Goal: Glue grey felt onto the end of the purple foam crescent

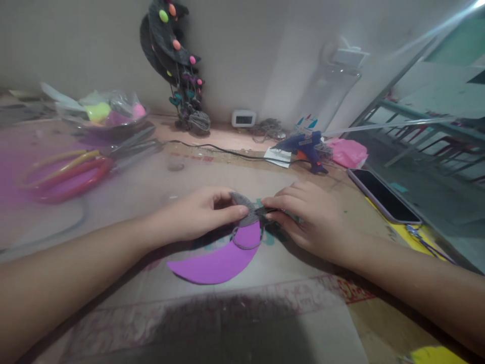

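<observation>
A: Purple crescent, status?
B: Over table cover, btwn hands. Upper end wrapped w/ grey yarn; rest bare, so early-ish imo.
A: Hands?
B: L hand clamped on wrapped end. R hand just right of crescent, thumb + index near together; can't tell if pinching yarn.
A: Surroundings?
B: Scissors left of crescent.

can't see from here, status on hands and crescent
Left hand pinching purple crescent by its grey-wrapped end. Right hand close beside it, grip unclear. Blue glue gun beyond, touching neither.
</observation>
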Tool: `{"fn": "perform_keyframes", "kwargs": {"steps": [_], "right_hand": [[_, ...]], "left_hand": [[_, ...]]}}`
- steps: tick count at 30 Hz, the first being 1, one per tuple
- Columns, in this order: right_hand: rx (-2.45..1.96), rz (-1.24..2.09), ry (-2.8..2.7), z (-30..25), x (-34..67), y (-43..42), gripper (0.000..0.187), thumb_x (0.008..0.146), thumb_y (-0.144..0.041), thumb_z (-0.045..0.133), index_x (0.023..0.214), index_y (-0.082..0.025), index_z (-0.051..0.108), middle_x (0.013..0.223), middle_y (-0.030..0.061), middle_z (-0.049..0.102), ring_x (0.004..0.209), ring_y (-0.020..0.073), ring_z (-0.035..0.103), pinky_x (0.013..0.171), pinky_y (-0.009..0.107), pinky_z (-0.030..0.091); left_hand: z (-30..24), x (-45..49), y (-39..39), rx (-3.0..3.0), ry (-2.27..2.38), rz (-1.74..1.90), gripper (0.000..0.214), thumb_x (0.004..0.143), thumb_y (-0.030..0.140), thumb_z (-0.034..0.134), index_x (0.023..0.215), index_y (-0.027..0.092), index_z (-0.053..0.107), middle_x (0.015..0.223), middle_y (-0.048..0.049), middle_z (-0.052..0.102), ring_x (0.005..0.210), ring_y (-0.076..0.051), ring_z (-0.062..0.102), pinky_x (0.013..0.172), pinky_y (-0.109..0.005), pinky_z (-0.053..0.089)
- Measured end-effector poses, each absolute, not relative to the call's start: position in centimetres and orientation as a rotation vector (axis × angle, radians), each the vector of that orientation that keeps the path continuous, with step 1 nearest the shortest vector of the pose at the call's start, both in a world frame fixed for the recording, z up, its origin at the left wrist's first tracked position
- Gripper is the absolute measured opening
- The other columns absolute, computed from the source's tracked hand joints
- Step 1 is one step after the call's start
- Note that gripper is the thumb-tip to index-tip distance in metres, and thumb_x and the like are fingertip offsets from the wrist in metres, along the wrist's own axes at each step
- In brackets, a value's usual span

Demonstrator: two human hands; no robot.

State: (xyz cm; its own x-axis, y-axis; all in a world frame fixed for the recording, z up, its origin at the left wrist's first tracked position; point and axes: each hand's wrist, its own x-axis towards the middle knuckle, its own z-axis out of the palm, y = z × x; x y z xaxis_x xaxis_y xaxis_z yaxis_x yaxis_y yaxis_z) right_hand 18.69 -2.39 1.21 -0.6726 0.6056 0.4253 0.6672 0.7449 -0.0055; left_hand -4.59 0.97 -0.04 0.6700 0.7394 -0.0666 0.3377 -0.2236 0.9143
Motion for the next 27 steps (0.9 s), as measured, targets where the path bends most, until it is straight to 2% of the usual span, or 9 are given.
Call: {"fn": "perform_keyframes", "kwargs": {"steps": [10, 20, 27], "right_hand": [[-0.876, -0.154, -2.530, 0.88, 18.69, -2.01, 0.016, 0.092, -0.021, 0.051, 0.098, -0.016, 0.065, 0.084, 0.0068, 0.070, 0.076, 0.0181, 0.060, 0.068, 0.032, 0.041], [-0.800, -0.204, -2.497, 0.69, 18.99, -1.72, 0.014, 0.090, -0.020, 0.054, 0.098, -0.016, 0.065, 0.084, 0.0065, 0.072, 0.074, 0.0172, 0.063, 0.066, 0.031, 0.043], [-0.768, -0.258, -2.493, 0.59, 19.03, -1.69, 0.013, 0.089, -0.017, 0.056, 0.098, -0.016, 0.065, 0.083, 0.0049, 0.072, 0.071, 0.0156, 0.063, 0.065, 0.030, 0.042]], "left_hand": [[0.02, -4.66, 1.04, 1.851, 0.821, 0.433, 0.034, 0.087, 0.046, 0.050, 0.092, 0.016, 0.065, 0.079, -0.0027, 0.063, 0.070, -0.014, 0.053, 0.063, -0.027, 0.041], [0.00, -4.65, 0.99, 1.808, 0.823, 0.442, 0.030, 0.085, 0.045, 0.053, 0.086, 0.017, 0.063, 0.071, 0.0008, 0.057, 0.064, -0.012, 0.049, 0.058, -0.024, 0.038], [0.04, -4.69, 1.06, 1.852, 0.847, 0.429, 0.032, 0.085, 0.047, 0.052, 0.088, 0.017, 0.064, 0.073, 0.0000, 0.060, 0.066, -0.013, 0.051, 0.059, -0.025, 0.040]]}}
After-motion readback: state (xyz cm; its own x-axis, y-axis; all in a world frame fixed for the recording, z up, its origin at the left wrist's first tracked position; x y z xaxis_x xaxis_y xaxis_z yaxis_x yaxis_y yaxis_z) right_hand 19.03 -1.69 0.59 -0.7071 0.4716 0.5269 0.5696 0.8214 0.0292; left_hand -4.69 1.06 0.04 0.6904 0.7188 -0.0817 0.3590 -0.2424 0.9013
